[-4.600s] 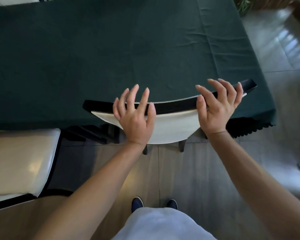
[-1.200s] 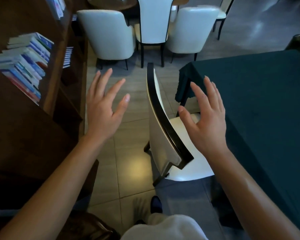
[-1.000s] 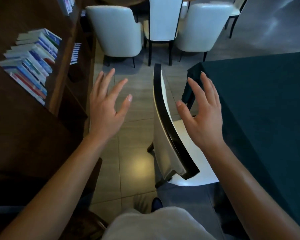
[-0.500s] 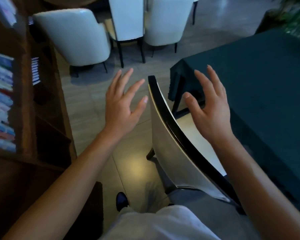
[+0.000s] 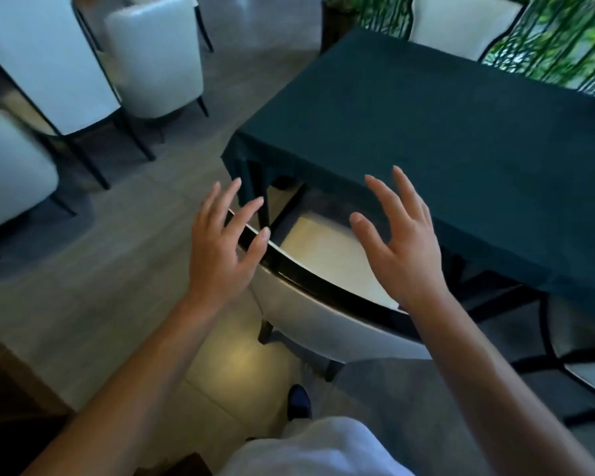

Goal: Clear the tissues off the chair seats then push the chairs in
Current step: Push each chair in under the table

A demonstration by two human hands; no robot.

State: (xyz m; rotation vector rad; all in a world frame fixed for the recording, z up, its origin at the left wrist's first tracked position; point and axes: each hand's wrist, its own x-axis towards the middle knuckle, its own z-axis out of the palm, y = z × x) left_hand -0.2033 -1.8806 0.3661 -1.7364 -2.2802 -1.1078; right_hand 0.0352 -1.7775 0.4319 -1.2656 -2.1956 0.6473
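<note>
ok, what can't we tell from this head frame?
- Chair seat: far part under the tablecloth, near edge behind the backrest, so a tissue there can't be excluded.
- Left hand, right hand: contact with the backrest unclear.
- Chairs at the top left: motion-blurred, seats hidden.

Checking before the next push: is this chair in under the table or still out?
Still out. Only the front of the chair seat sits under the green tablecloth; most remains exposed.

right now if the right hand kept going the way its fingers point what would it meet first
Most likely the dark green tablecloth: the right hand hangs open above the chair seat, fingers aimed at the cloth's near edge. Depth is unclear.
</note>
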